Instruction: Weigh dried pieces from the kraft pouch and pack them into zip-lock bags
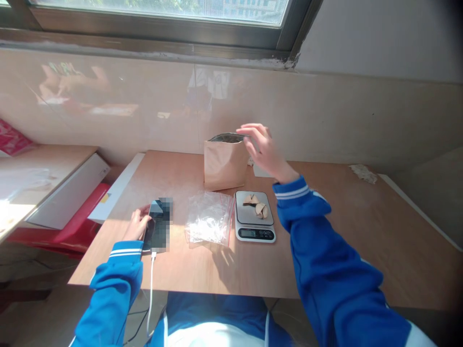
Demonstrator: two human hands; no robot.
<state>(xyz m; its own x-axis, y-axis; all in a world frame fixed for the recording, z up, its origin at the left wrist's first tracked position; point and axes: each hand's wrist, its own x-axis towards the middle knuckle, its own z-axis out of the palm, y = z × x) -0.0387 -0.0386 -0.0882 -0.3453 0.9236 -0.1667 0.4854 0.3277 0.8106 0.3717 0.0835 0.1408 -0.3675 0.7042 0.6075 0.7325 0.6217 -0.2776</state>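
Note:
My left hand [136, 225] grips the left edge of a dark smartphone [152, 226] lying on the table, its thumb along the side. A white cable runs from the phone's lower end; part of the phone is blurred out. My right hand [264, 149] hangs at the right top corner of a brown paper bag [224, 166], fingers spread and apparently holding nothing. The bag stands upright with its mouth open; its contents are hidden. In front of it is a digital kitchen scale [255, 231] with a lit display. Pale, curled pieces with dark edges [261, 210] rest on its plate.
Clear plastic zip bags [208, 219] lie flat between phone and scale. The white charging cable [151, 289] drops over the table's [336, 231] front edge. A crumpled whitish scrap [362, 173] lies at the back right. A red stool [79, 226] and another table stand left.

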